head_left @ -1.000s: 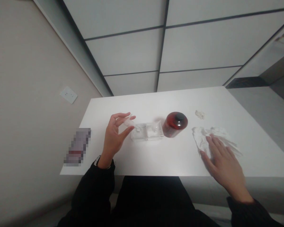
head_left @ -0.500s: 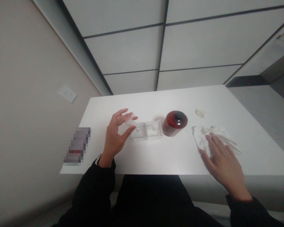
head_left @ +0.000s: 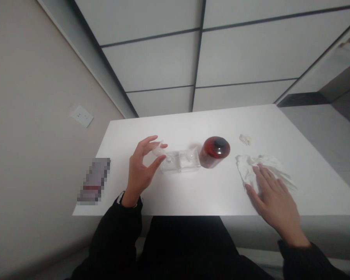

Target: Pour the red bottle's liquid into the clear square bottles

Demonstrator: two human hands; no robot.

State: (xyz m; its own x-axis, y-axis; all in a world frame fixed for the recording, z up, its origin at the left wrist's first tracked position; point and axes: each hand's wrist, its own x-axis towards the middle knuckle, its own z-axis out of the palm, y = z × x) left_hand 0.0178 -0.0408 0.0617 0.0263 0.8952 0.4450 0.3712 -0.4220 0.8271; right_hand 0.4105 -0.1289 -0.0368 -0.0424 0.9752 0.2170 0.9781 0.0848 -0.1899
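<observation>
Between the thumb and fingers of my left hand (head_left: 140,167) is a small clear plastic piece with a pointed tip (head_left: 158,151); its exact kind is unclear. It is at the left end of a clear two-part plastic box (head_left: 181,165), and I cannot tell if they touch. Right beside the box stands a red-brown bottle (head_left: 211,153) with a black cap. My right hand (head_left: 277,204) lies flat, fingers stretched out, over a crumpled white tissue (head_left: 243,168), covering part of it.
A small crumpled whitish scrap (head_left: 245,139) lies behind the tissue. At the left edge of the white table (head_left: 175,198) is a flat blurred-out object (head_left: 93,181). A wall socket (head_left: 82,116) is on the left wall, and a panelled surface (head_left: 160,70) rises behind the table.
The whole view has shifted very slightly. My left fingers and the clear piece have moved a little; my right hand stays on the tissue.
</observation>
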